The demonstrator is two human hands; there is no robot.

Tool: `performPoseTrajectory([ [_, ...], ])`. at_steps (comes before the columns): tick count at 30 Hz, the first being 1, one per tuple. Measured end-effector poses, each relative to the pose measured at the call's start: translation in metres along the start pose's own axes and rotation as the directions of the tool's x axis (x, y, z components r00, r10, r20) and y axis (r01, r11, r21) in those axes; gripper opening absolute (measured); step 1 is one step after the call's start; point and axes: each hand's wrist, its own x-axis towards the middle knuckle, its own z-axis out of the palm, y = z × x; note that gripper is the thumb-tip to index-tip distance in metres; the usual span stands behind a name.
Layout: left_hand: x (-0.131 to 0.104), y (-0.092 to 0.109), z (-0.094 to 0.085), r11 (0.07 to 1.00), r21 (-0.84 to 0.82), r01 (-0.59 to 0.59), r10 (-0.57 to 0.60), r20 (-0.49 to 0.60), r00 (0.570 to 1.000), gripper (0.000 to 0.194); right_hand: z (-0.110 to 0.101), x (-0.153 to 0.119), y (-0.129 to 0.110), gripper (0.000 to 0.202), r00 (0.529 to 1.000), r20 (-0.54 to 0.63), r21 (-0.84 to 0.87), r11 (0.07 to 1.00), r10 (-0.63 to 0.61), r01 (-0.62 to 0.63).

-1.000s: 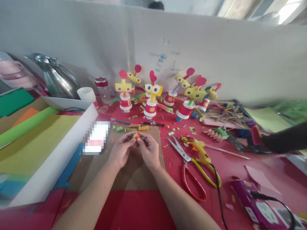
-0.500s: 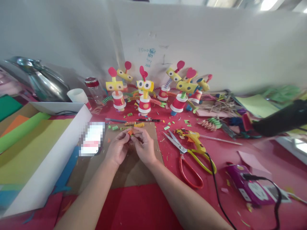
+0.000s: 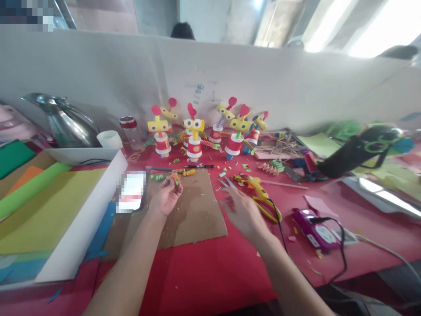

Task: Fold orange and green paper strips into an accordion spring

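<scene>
Over the brown cardboard (image 3: 194, 215), my left hand (image 3: 166, 197) pinches a small orange and green paper piece (image 3: 176, 179) between thumb and fingertips. To the right, my right hand (image 3: 245, 215) is over the scissors (image 3: 267, 210), covering their red handle. Motion blurs its fingers, so whether they grip the handle is unclear. A yellow glue gun (image 3: 258, 188) lies just beyond this hand, its cord trailing toward the front. Folded paper springs (image 3: 188, 173) in orange and green lie at the cardboard's back edge, beside a pen (image 3: 200, 166).
Several paper-cup figures (image 3: 194, 147) stand along the white partition. On the left are a box of coloured paper (image 3: 82, 154), a phone (image 3: 132, 191), a paper cup (image 3: 110, 138) and a steel jug (image 3: 67, 120). A purple power strip (image 3: 317, 230) and a black bottle (image 3: 353, 151) occupy the right.
My right hand has left the paper piece and moved right onto the scissors. The left hand keeps the piece. The view has tilted up and shifted right.
</scene>
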Motion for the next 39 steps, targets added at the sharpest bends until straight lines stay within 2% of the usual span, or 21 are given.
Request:
performPoseTrajectory([
  [3,0.001,-0.001,-0.001,1.000,0.003,-0.009,0.008,0.070,0.998,0.014,-0.031,-0.028,0.046,0.041,0.996,0.002,-0.347,0.934,0.088,-0.082],
  [6,-0.001,-0.003,-0.002,1.000,0.018,0.001,-0.004,0.144,0.990,0.014,-0.039,-0.044,0.074,0.046,0.988,0.086,-0.445,0.892,0.130,-0.079],
  [10,-0.005,-0.003,0.001,0.999,0.047,-0.003,-0.004,0.141,0.990,0.012,-0.034,-0.051,0.076,0.042,0.991,0.115,-0.487,0.874,0.071,-0.006],
  [14,-0.008,0.000,0.003,1.000,0.020,-0.022,0.019,0.133,0.991,0.014,-0.034,-0.051,0.068,0.042,0.996,0.008,-0.587,0.808,0.083,-0.063],
  [17,-0.008,0.000,0.002,0.999,0.013,-0.034,0.032,0.164,0.986,0.013,-0.035,-0.048,0.067,0.035,0.992,0.029,-0.615,0.785,0.127,-0.082],
  [20,-0.006,0.000,0.000,0.999,0.019,-0.038,0.034,0.178,0.983,0.013,-0.037,-0.042,0.067,0.028,0.984,0.109,-0.600,0.799,0.142,-0.049],
  [24,-0.006,0.001,-0.001,0.999,-0.002,-0.043,0.043,0.174,0.984,0.015,-0.038,-0.037,0.062,0.026,0.980,0.141,-0.551,0.834,0.140,-0.040],
  [27,-0.006,0.002,-0.001,0.999,-0.027,-0.037,0.040,0.152,0.987,0.013,-0.036,-0.036,0.058,0.031,0.973,0.095,-0.493,0.859,0.211,-0.138],
  [31,-0.006,0.002,-0.001,0.998,-0.062,-0.021,0.028,0.117,0.993,0.010,-0.033,-0.038,0.053,0.044,0.940,0.043,-0.319,0.896,0.339,-0.308],
  [33,-0.006,0.002,-0.001,0.997,-0.077,-0.019,0.027,0.097,0.995,0.011,-0.030,-0.043,0.045,0.051,0.937,0.048,-0.218,0.919,0.345,-0.327],
  [34,-0.006,0.002,0.000,0.997,-0.079,-0.013,0.021,0.089,0.996,0.011,-0.028,-0.046,0.040,0.055,0.944,0.059,-0.164,0.936,0.324,-0.311],
  [36,-0.007,0.001,0.000,0.997,-0.078,0.003,0.003,0.077,0.997,0.011,-0.024,-0.052,0.025,0.061,0.982,0.060,-0.033,0.984,0.177,-0.175],
  [39,-0.008,0.001,0.002,0.998,-0.067,0.021,-0.017,0.067,0.998,0.013,-0.016,-0.057,-0.002,0.063,0.998,-0.014,-0.016,0.998,-0.057,0.057],
])
